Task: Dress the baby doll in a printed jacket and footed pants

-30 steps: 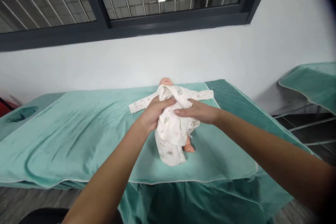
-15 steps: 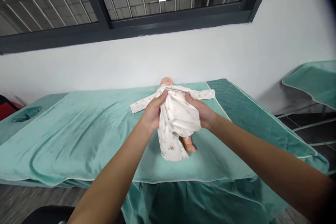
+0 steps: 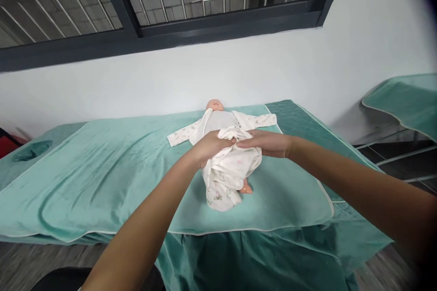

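A baby doll lies on its back on the green bed, its head (image 3: pixel 215 105) toward the wall and one foot (image 3: pixel 246 187) showing below the cloth. Spread under and beside it is a white printed baby garment (image 3: pixel 221 198), with one sleeve (image 3: pixel 184 134) out to the left and the other out to the right. My left hand (image 3: pixel 213 146) grips bunched white cloth over the doll's lower body. From the other side my right hand (image 3: pixel 266 142) grips the same gathered cloth, its thumb close to my left fingers. The doll's legs are mostly hidden.
The green-covered bed (image 3: pixel 102 168) stands against a white wall (image 3: pixel 153 82), under a dark-framed barred window (image 3: pixel 211 20). At its left end is a hole (image 3: pixel 33 149). Another green-covered surface (image 3: pixel 406 100) stands to the right, with metal bars below.
Both hands have moved closer together and drawn the cloth down from the doll's chest, uncovering a pale torso. The cloth is now bunched between them.
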